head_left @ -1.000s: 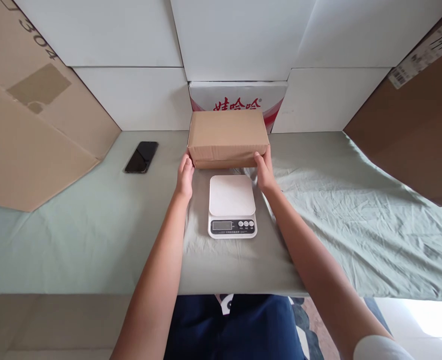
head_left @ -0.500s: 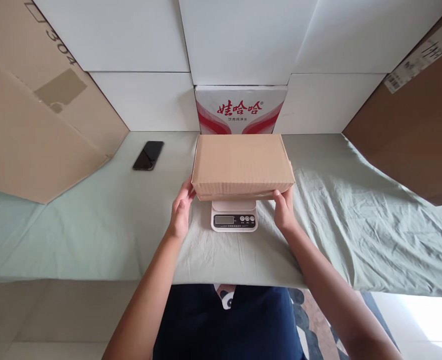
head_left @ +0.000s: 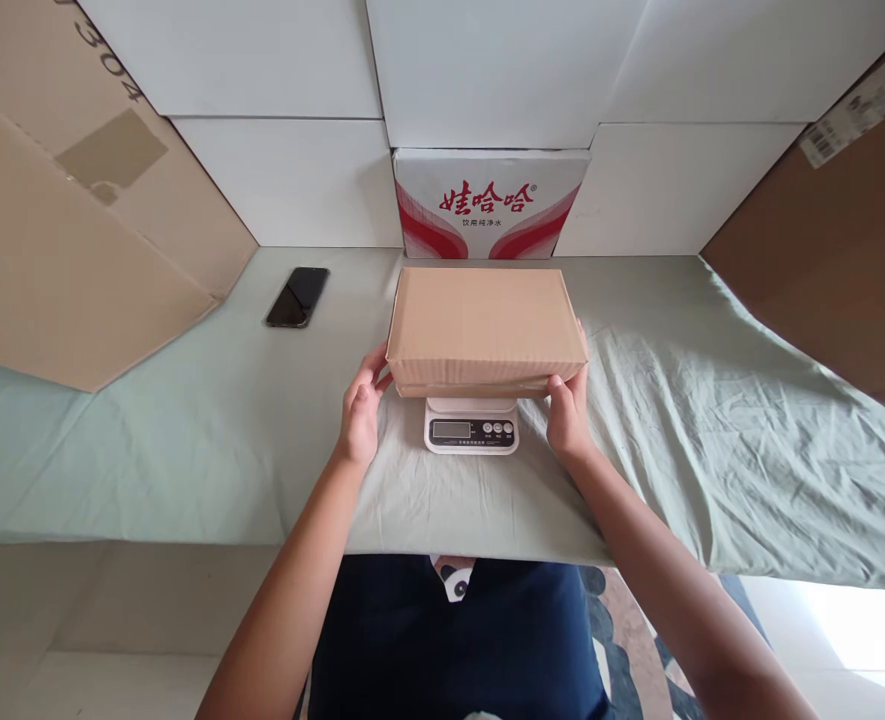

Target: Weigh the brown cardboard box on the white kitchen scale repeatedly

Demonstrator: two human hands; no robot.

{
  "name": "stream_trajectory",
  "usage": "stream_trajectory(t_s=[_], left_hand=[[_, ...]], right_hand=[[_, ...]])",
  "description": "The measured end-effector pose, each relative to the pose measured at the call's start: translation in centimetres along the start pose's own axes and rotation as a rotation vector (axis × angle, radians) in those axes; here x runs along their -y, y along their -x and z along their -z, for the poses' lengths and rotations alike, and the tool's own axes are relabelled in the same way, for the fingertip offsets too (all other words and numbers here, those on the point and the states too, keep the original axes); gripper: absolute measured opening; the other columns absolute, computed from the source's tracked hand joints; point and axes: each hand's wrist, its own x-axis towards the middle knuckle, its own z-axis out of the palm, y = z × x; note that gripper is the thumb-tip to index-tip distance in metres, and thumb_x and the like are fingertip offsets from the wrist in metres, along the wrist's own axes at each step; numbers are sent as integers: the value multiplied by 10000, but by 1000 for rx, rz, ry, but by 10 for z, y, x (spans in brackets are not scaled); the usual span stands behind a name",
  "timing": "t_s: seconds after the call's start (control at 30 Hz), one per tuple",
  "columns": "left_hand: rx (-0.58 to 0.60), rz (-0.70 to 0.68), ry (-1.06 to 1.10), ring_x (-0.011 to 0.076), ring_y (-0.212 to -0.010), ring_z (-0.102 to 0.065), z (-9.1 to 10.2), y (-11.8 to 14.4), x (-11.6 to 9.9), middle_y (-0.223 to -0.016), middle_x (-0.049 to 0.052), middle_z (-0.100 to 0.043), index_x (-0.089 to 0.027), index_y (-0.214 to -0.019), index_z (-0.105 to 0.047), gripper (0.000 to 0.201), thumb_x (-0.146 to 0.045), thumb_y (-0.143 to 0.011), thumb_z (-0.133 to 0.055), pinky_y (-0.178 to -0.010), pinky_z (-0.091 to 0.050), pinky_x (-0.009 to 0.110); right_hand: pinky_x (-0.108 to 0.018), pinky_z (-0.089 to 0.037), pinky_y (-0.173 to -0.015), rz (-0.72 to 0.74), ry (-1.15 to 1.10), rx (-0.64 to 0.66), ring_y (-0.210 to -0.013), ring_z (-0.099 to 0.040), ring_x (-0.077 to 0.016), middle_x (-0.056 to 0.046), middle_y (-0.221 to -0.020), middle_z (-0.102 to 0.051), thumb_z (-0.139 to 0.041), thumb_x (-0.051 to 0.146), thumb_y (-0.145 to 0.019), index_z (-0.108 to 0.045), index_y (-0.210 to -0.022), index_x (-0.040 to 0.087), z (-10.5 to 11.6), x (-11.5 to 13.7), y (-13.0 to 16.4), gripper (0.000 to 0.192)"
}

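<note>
A brown cardboard box (head_left: 487,315) sits over a white kitchen scale (head_left: 472,432), covering all but the scale's front panel. Whether the box rests fully on the scale I cannot tell. My left hand (head_left: 362,410) holds the box's left side, with some fingers hidden behind its lower corner. At the front right corner, my right hand (head_left: 568,410) grips the box, its thumb on the front face and its other fingers along the right side. The scale's small grey display shows no readable digits; round buttons lie to its right.
A black smartphone (head_left: 298,297) lies to the left on the pale green cloth (head_left: 187,450). Behind the box stands a white and red carton (head_left: 491,205) against white panels (head_left: 487,70). Large cardboard pieces lean at the left (head_left: 82,230) and right (head_left: 839,260).
The view has tilted down slightly, so the background sits higher in the picture. Both hands keep their hold on the box, which has barely moved relative to the scale.
</note>
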Motion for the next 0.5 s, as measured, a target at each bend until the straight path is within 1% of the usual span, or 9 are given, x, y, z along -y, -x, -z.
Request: stream_trajectory(t_s=[0.1,0.23,0.33,0.5], left_hand=[[-12,2,-1,345,-1483,-459,1,0,0,-1485,89,-603,-297,-1316,-674,665,-755,-872,-487,-1178,-419,463],[-9,-5,7,343,-1473,-472,1,-1,0,-1472,85,-613,-299,-1320,-673,651,-742,-883,-480,-1182,-413,462],[-7,-6,7,337,-1476,-468,1,-1,0,-1473,73,-614,-313,-1317,-673,637,-740,-887,-476,-1183,-414,459],[-5,-10,9,336,-1469,-475,2,0,-1,-1452,73,-625,-307,-1299,-679,623,-733,-888,-487,-1174,-422,447]], right_hand=[[-523,-305,-1311,7,-8,9,-1608,-247,-273,-14,-1649,-372,-447,632,-950,-286,-1580,401,0,0,1,690],[-552,-294,-1312,11,-28,20,-1590,-293,-292,1,-1676,-326,-453,616,-954,-260,-1586,426,0,0,1,688],[-561,-307,-1306,5,-34,22,-1572,-330,-303,-6,-1680,-316,-454,614,-951,-243,-1596,420,0,0,1,705],[-547,-312,-1310,33,-65,12,-1575,-332,-309,-2,-1693,-306,-466,602,-946,-255,-1596,408,-1,-1,0,711]])
